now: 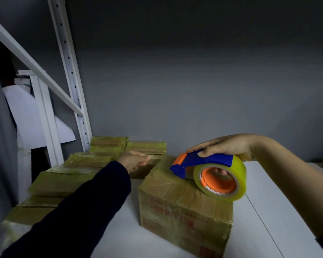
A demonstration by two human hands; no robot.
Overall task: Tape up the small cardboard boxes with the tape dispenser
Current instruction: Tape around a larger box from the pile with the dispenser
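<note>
A small cardboard box [183, 205], taped over and printed in red on its front, stands on the white table. On its top rests a blue and orange tape dispenser [209, 170] with a yellowish tape roll. My right hand [220, 148] grips the dispenser from above, thumb on the blue body, with fingertips showing through the orange core. My left hand [134, 161], fingers curled, reaches out over the boxes behind and left of this box. Whether it touches or holds anything there I cannot tell.
Several taped cardboard boxes [63, 175] lie in rows along the left and back. A white metal shelf frame [71, 79] rises at the left. The white table [268, 211] extends to the right, in front of a grey wall.
</note>
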